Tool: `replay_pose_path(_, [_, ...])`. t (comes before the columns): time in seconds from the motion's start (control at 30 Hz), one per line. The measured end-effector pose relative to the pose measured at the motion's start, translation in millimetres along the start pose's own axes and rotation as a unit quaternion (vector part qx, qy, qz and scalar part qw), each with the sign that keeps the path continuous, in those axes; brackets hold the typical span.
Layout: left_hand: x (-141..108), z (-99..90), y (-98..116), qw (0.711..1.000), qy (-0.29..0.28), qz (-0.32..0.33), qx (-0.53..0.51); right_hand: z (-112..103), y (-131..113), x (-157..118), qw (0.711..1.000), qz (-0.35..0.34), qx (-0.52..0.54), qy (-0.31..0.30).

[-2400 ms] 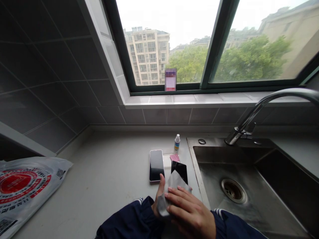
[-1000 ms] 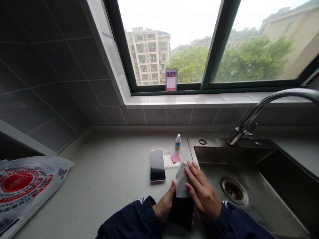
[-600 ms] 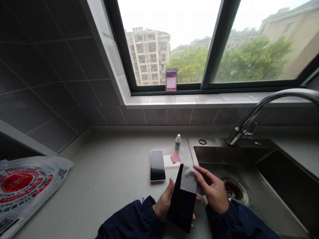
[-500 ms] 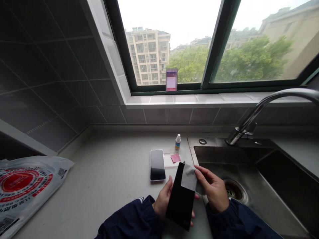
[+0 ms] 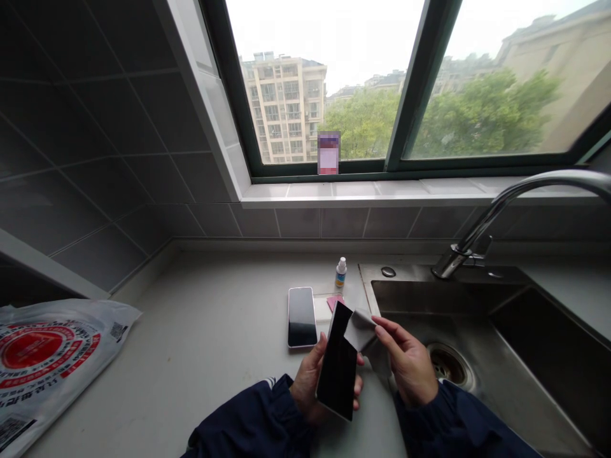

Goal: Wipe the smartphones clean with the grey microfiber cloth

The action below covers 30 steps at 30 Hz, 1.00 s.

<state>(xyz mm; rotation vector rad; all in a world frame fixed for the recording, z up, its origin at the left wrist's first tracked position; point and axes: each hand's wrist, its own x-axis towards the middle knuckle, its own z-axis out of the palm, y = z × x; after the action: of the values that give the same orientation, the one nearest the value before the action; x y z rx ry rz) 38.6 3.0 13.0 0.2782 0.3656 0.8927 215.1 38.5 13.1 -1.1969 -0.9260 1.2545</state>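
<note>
My left hand (image 5: 311, 381) is wrapped round a black-screened phone (image 5: 338, 375), held tilted above the counter, thumb along its left edge and fingertips showing at its right. Between the thumb and fingers of my right hand (image 5: 411, 362) is a grey cleaning cloth (image 5: 361, 331) with a zigzag edge; its left corner lies at the phone's upper right edge. Behind them, a second phone (image 5: 302, 317) rests flat on the counter. Beside it is a clear case (image 5: 323, 306) with a pink piece (image 5: 333, 301) on it, partly hidden by the held phone. A small spray bottle (image 5: 340, 273) stands upright behind these.
The steel sink (image 5: 370, 286) with its drain (image 5: 446, 364) lies at the right, under a curved faucet (image 5: 506, 197). A printed plastic bag (image 5: 57, 362) occupies the left of the counter (image 5: 200, 331). Along the back run a tiled wall and a window ledge (image 5: 353, 189).
The held phone has tilted and shifted slightly left and up in my left hand. The cloth has moved toward the phone's right edge, covering less of the screen. Everything on the counter stays put.
</note>
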Motion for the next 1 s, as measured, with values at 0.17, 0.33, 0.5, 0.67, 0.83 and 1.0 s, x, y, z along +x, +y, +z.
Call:
replay_pose_path(0.17, [-1, -8.0, 0, 1.0, -0.011, 0.013, 0.003, -2, 5, 0, 1.0, 0.003, 0.003, -0.008])
replay_pose_path(0.33, [-5, -5.6, 2, 0.998, 0.035, 0.004, 0.051, -2, 6, 3, 1.0, -0.006, 0.023, -0.004])
replay_pose_path(0.5, [-7, 4.2, 3, 0.994, 0.028, 0.033, 0.104, 1, 0, 3, 0.998, 0.022, 0.063, -0.023])
replay_pose_path(0.67, [-9, 8.2, 4, 0.996, 0.03, 0.036, 0.076, 0, -8, 4, 0.995, 0.054, 0.087, 0.001])
replay_pose_path(0.83, [-9, 4.0, 2, 0.997, 0.045, 0.041, 0.044, -5, -9, 11, 0.996, 0.023, 0.073, 0.034])
replay_pose_path(1.0, [-7, 0.4, 1, 0.999, 0.036, 0.015, 0.005, -10, -13, 5, 0.994, -0.088, 0.0, 0.067])
